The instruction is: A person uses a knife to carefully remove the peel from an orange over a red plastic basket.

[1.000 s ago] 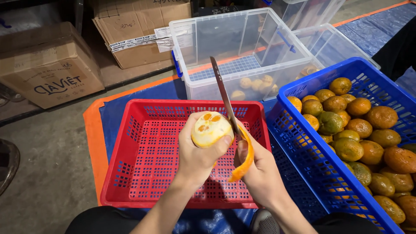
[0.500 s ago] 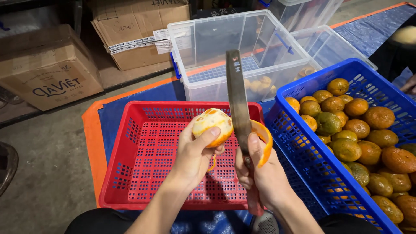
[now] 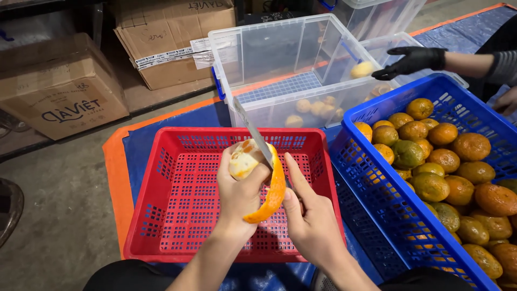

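Peeling in progress above the red basket (image 3: 161, 226). Left hand (image 3: 239, 191) closed around a half-peeled orange (image 3: 243, 160), grip firm, fruit held over the middle of the basket. Right hand (image 3: 312, 221) closed on the knife (image 3: 253, 134), blade under the hanging peel strip (image 3: 272, 196). Best to keep the blade shallow, turn the fruit slowly against the edge, thumb clear of the steel. Unpeeled oranges waiting in the blue basket (image 3: 377, 97) at right; a gloved hand (image 3: 412, 60) of another person far right.

Grey concrete floor (image 3: 59, 215) under a blue tarp with orange edge (image 3: 116, 161). Cardboard boxes (image 3: 59, 91) stacked along the back left. Dim indoor light, dark corners behind the boxes.
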